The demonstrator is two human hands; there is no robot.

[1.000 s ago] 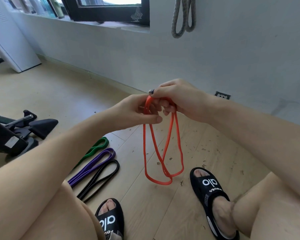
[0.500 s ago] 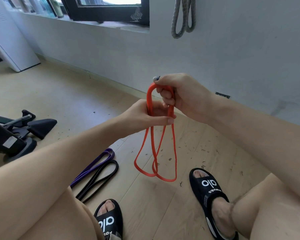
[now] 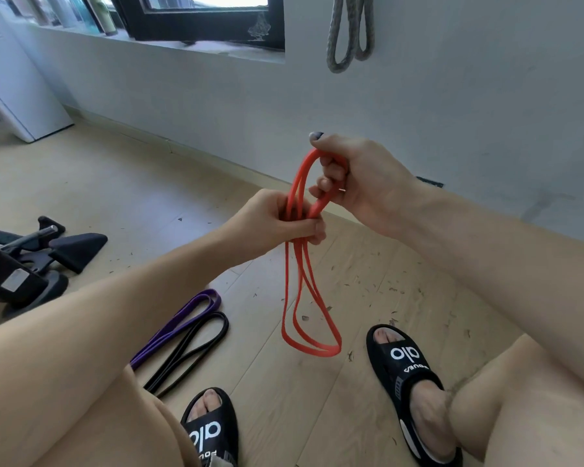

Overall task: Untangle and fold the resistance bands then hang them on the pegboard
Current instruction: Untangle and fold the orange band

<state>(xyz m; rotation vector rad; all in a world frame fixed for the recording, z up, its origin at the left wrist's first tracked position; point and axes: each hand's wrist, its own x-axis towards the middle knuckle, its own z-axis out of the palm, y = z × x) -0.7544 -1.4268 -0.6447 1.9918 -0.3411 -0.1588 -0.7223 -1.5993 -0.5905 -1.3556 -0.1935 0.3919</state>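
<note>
The orange band [image 3: 305, 291] is doubled into several strands, its top loop curled round the fingers of the right hand [image 3: 358, 183] and gathered just below in the left hand [image 3: 284, 224], the rest hanging free beneath both. Below and left of the hands, a purple band [image 3: 179, 323] and a black band [image 3: 196, 348] lie folded side by side on the floor.

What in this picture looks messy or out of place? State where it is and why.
Small dark flecks of debris are scattered over the wooden floor, mostly between the hanging orange band and the wall. The purple band and black band lie loose on the floor, not yet hung up.
</note>
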